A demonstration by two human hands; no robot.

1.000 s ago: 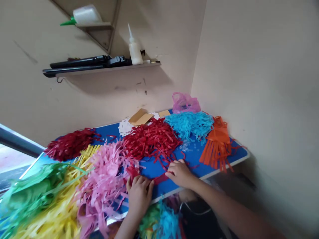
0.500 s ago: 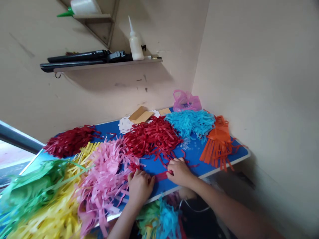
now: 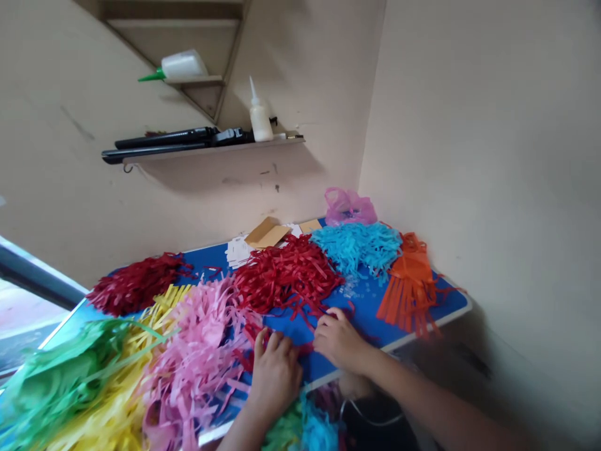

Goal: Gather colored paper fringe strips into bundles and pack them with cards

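On the blue table, near its front edge, a narrow red strip runs between my two hands. My left hand is closed over its left end, with curled fingers beside loose red fringe. The right end lies under the bent fingers of my right hand, which also look closed on it. My fingertips partly hide the strip. Just beyond my hands sits a heap of red fringed streamers. Pink fringe lies left of my left hand.
Yellow and green fringe spread at the left, with a dark red bundle behind. Blue fringe, an orange fringe and a pink plastic bag lie at the right. A wall shelf holds a glue bottle.
The view has tilted up slightly. My left hand has moved right, closer to my right hand, so less of the red strip shows between them.
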